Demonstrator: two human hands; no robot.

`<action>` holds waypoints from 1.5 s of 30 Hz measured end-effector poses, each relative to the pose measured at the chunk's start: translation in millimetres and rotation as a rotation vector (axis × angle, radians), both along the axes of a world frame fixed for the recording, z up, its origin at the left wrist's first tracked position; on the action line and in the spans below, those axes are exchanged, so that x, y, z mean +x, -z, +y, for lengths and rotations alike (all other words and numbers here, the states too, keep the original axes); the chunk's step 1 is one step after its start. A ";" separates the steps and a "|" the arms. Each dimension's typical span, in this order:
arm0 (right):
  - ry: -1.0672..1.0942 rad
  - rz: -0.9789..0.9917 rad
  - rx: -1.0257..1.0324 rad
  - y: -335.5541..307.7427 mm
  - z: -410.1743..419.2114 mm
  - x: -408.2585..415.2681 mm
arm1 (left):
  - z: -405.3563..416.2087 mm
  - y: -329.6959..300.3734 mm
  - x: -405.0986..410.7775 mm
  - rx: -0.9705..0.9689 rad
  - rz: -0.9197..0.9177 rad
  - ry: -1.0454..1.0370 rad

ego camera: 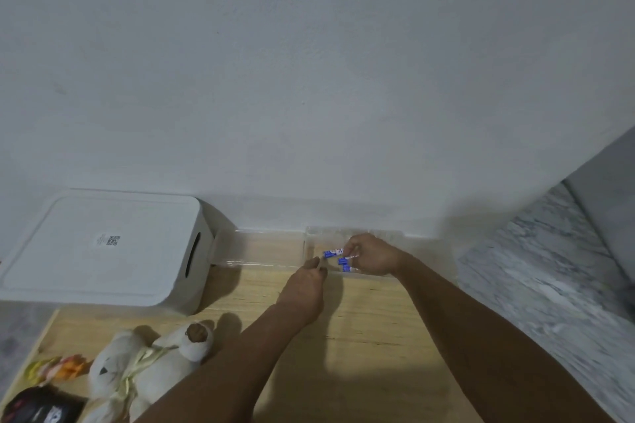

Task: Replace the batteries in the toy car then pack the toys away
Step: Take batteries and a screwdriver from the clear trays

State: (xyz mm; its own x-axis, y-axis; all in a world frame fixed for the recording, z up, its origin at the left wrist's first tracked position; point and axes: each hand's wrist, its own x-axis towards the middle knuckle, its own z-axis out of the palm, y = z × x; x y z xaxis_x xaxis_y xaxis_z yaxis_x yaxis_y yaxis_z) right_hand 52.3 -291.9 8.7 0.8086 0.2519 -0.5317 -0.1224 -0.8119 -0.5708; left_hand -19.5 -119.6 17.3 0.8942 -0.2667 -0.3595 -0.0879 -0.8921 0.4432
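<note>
Batteries (332,253) are the matter here; no toy car is clearly seen. The white box (103,244) at left has a small label with a square code, too small to read. Lower left lie a teddy bear (144,361) and other toys. Just right of centre, over a clear tray (343,233), the right hand (372,256) pinches a blue battery, probably to take it out. The left hand (304,288) pinches something small I cannot identify.
</note>
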 end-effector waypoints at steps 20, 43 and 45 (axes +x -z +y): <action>0.080 -0.619 -0.342 52.3 23.4 -124.7 | 18.3 -7.2 22.3 -0.161 0.148 -0.121; 0.175 -0.775 -0.215 39.7 41.8 -70.3 | 21.6 -3.2 26.9 -0.254 0.056 -0.144; 0.078 -0.644 -0.237 33.5 44.8 -50.9 | 21.8 -3.5 27.3 -0.268 0.055 -0.145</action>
State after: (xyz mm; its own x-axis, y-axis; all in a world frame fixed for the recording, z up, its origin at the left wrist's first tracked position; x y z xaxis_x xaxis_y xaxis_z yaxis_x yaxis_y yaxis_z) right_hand 1.4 -247.1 -24.8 0.9928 0.1164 0.0274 0.1185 -0.9265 -0.3572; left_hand 7.8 -97.8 20.8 0.9112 -0.2296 -0.3421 0.0621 -0.7443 0.6650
